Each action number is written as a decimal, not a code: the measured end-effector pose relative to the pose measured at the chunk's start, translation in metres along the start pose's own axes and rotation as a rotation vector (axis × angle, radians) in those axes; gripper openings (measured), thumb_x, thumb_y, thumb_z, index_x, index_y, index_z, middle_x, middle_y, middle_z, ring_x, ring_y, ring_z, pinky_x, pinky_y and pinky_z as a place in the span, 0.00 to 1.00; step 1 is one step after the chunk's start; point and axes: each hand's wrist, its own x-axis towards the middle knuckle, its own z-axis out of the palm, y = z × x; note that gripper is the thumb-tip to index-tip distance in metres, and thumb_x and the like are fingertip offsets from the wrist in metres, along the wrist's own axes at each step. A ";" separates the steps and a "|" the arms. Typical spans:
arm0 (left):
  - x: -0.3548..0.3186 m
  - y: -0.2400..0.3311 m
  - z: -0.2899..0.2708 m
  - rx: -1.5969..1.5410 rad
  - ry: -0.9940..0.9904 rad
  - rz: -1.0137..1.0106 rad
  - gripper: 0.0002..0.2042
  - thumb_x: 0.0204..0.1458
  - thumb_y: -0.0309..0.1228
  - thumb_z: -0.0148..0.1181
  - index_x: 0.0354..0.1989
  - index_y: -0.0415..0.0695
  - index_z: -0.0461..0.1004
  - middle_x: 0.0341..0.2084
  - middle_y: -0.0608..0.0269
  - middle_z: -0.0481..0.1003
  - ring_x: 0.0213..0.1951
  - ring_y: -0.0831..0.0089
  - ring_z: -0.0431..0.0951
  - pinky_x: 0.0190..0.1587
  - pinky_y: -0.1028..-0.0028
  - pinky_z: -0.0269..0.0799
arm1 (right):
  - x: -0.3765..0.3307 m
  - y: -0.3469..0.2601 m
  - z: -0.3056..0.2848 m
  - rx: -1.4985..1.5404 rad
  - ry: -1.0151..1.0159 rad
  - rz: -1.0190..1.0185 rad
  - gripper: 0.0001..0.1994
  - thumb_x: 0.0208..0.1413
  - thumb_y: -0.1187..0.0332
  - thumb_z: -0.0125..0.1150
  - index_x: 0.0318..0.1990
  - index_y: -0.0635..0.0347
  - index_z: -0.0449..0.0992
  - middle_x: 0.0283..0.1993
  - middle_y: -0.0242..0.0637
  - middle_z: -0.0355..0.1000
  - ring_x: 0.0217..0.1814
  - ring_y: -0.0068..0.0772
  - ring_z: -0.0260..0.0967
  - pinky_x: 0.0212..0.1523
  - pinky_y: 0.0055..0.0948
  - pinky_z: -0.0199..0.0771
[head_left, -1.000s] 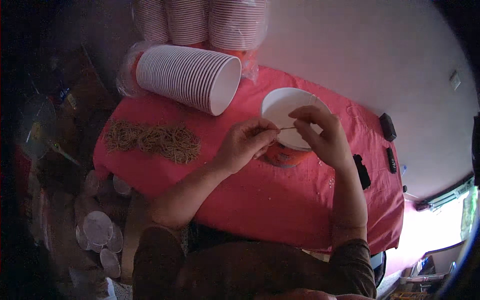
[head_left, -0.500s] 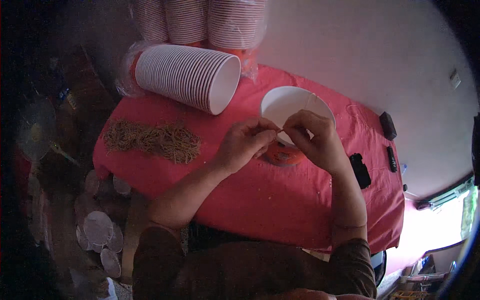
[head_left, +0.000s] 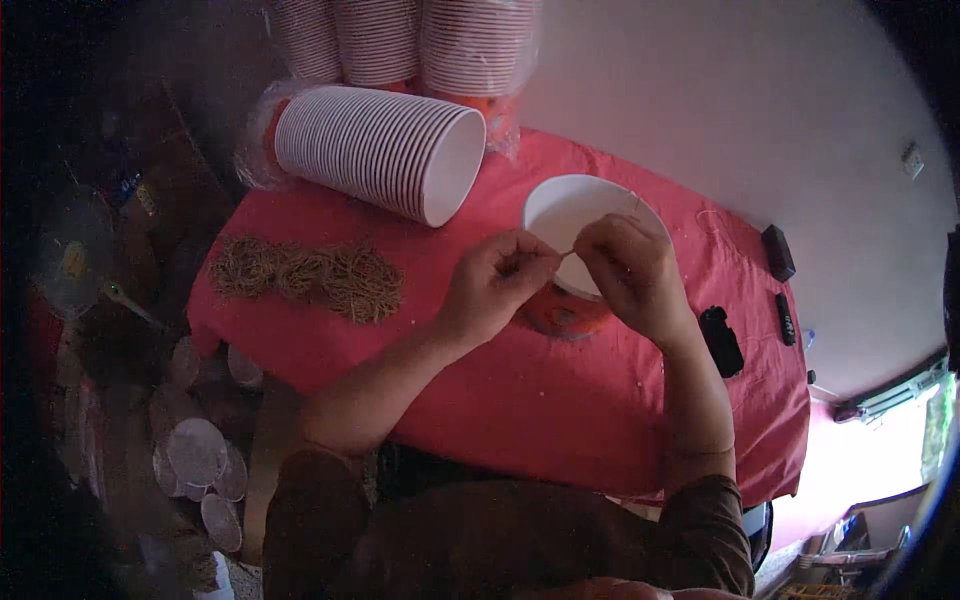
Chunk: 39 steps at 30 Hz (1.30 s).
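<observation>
Now that the right hand (head_left: 640, 278) has closed, it and the left hand (head_left: 498, 285) pinch the strand (head_left: 567, 254), seemingly securing it, by the bucket (head_left: 558, 197) near the far edge of the surface (head_left: 500, 400).

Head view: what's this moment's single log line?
left hand: grip on thin strand; right hand: grip at its other end; open tub: below both

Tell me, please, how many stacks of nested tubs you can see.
4: one lying stack on the red cloth; three upright behind it: left stack, middle stack, right stack; others may be hidden.
</observation>
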 end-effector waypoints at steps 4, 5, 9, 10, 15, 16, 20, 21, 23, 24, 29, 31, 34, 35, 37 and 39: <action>0.001 -0.005 0.001 -0.029 0.003 0.021 0.04 0.54 0.26 0.55 0.34 0.39 0.72 0.28 0.67 0.75 0.33 0.82 0.73 0.37 0.80 0.70 | -0.001 0.002 0.001 -0.022 0.035 -0.020 0.04 0.45 0.78 0.57 0.31 0.63 0.72 0.30 0.44 0.71 0.35 0.50 0.70 0.39 0.40 0.70; 0.001 -0.006 0.001 -0.009 0.001 0.018 0.04 0.54 0.26 0.55 0.34 0.39 0.72 0.28 0.67 0.75 0.33 0.82 0.73 0.37 0.80 0.69 | -0.001 0.002 0.002 -0.022 0.035 -0.020 0.04 0.45 0.78 0.57 0.31 0.63 0.72 0.30 0.44 0.71 0.35 0.50 0.70 0.39 0.40 0.70; 0.001 -0.007 0.001 0.054 0.003 0.126 0.04 0.53 0.26 0.56 0.34 0.39 0.72 0.28 0.67 0.74 0.33 0.83 0.72 0.38 0.80 0.68 | -0.002 0.002 0.000 -0.025 0.035 0.006 0.04 0.46 0.77 0.57 0.31 0.63 0.72 0.30 0.44 0.71 0.36 0.50 0.71 0.39 0.40 0.70; 0.001 -0.006 0.001 0.054 0.004 0.126 0.04 0.53 0.26 0.56 0.34 0.39 0.72 0.28 0.67 0.74 0.33 0.83 0.72 0.38 0.80 0.68 | -0.001 0.002 0.000 -0.041 0.028 -0.015 0.03 0.47 0.77 0.57 0.31 0.63 0.72 0.30 0.44 0.71 0.36 0.50 0.71 0.38 0.40 0.70; 0.003 -0.010 -0.002 0.030 -0.017 0.063 0.04 0.54 0.26 0.55 0.35 0.40 0.72 0.28 0.69 0.73 0.34 0.83 0.71 0.38 0.81 0.68 | -0.003 -0.003 -0.003 -0.030 -0.022 0.096 0.03 0.48 0.75 0.57 0.31 0.63 0.72 0.30 0.44 0.71 0.34 0.51 0.70 0.34 0.39 0.70; 0.002 -0.010 -0.002 0.029 -0.017 0.064 0.04 0.54 0.26 0.55 0.35 0.40 0.72 0.28 0.69 0.73 0.34 0.83 0.71 0.38 0.81 0.68 | -0.003 -0.004 -0.004 -0.042 -0.026 0.112 0.03 0.48 0.74 0.57 0.31 0.63 0.71 0.30 0.45 0.71 0.33 0.51 0.70 0.33 0.40 0.70; -0.001 -0.008 0.000 -0.020 0.003 0.121 0.04 0.54 0.26 0.55 0.36 0.40 0.71 0.30 0.69 0.73 0.34 0.84 0.71 0.37 0.81 0.68 | -0.007 0.001 -0.009 -0.113 -0.117 0.059 0.04 0.47 0.73 0.58 0.30 0.62 0.71 0.29 0.44 0.71 0.31 0.51 0.69 0.32 0.40 0.69; -0.001 -0.007 0.000 0.009 0.020 0.172 0.05 0.53 0.27 0.56 0.36 0.40 0.71 0.30 0.69 0.72 0.34 0.84 0.71 0.36 0.81 0.67 | -0.005 -0.001 -0.010 -0.122 -0.066 0.038 0.04 0.47 0.73 0.58 0.29 0.62 0.71 0.29 0.44 0.70 0.31 0.50 0.69 0.33 0.41 0.69; -0.001 -0.011 -0.004 0.084 0.049 0.209 0.05 0.53 0.27 0.56 0.36 0.40 0.71 0.30 0.68 0.72 0.33 0.84 0.71 0.36 0.81 0.67 | -0.004 -0.005 -0.012 -0.133 -0.014 0.016 0.04 0.46 0.73 0.59 0.29 0.61 0.71 0.28 0.43 0.70 0.31 0.49 0.69 0.33 0.41 0.69; 0.000 -0.011 -0.007 0.159 0.078 0.246 0.05 0.52 0.27 0.57 0.35 0.40 0.71 0.31 0.67 0.72 0.33 0.84 0.71 0.35 0.80 0.67 | -0.004 -0.007 -0.014 -0.085 -0.015 0.041 0.04 0.46 0.73 0.59 0.29 0.61 0.71 0.27 0.42 0.70 0.31 0.49 0.69 0.33 0.41 0.68; -0.005 0.006 -0.008 0.228 -0.072 0.430 0.05 0.52 0.28 0.57 0.33 0.39 0.72 0.25 0.69 0.70 0.27 0.83 0.68 0.30 0.80 0.65 | -0.006 -0.014 -0.021 -0.051 -0.018 0.028 0.04 0.46 0.80 0.59 0.30 0.63 0.71 0.26 0.35 0.67 0.26 0.30 0.65 0.26 0.24 0.66; -0.007 0.009 -0.006 0.174 -0.219 0.296 0.05 0.52 0.28 0.56 0.32 0.39 0.72 0.23 0.70 0.69 0.25 0.82 0.67 0.29 0.80 0.64 | -0.005 -0.019 -0.021 -0.073 -0.082 0.038 0.04 0.45 0.79 0.58 0.28 0.61 0.71 0.26 0.35 0.67 0.25 0.32 0.65 0.27 0.27 0.66; -0.005 0.005 -0.005 0.099 -0.413 0.053 0.06 0.55 0.30 0.53 0.32 0.40 0.72 0.21 0.70 0.69 0.23 0.82 0.67 0.26 0.81 0.63 | -0.006 -0.024 -0.016 -0.185 -0.160 -0.139 0.04 0.43 0.75 0.60 0.27 0.59 0.71 0.25 0.34 0.67 0.25 0.34 0.66 0.29 0.31 0.66; -0.004 0.004 -0.006 -0.053 -0.414 -0.158 0.07 0.56 0.32 0.52 0.33 0.41 0.72 0.22 0.70 0.70 0.23 0.83 0.68 0.25 0.81 0.63 | -0.007 -0.027 -0.015 -0.186 -0.157 -0.138 0.04 0.43 0.75 0.60 0.27 0.59 0.71 0.25 0.34 0.67 0.25 0.34 0.66 0.29 0.31 0.66; -0.001 -0.003 -0.009 -0.202 -0.411 -0.369 0.09 0.57 0.34 0.50 0.34 0.42 0.72 0.22 0.70 0.71 0.23 0.83 0.69 0.24 0.82 0.62 | -0.011 -0.031 -0.009 -0.247 -0.269 -0.132 0.05 0.42 0.71 0.61 0.28 0.58 0.72 0.24 0.33 0.67 0.27 0.36 0.68 0.31 0.34 0.66; 0.003 -0.010 -0.012 -0.426 -0.361 -0.525 0.10 0.57 0.37 0.49 0.37 0.43 0.72 0.21 0.69 0.71 0.21 0.84 0.68 0.22 0.83 0.60 | -0.014 -0.029 0.002 -0.301 -0.247 -0.143 0.06 0.42 0.71 0.61 0.29 0.57 0.72 0.24 0.33 0.67 0.27 0.35 0.68 0.31 0.34 0.66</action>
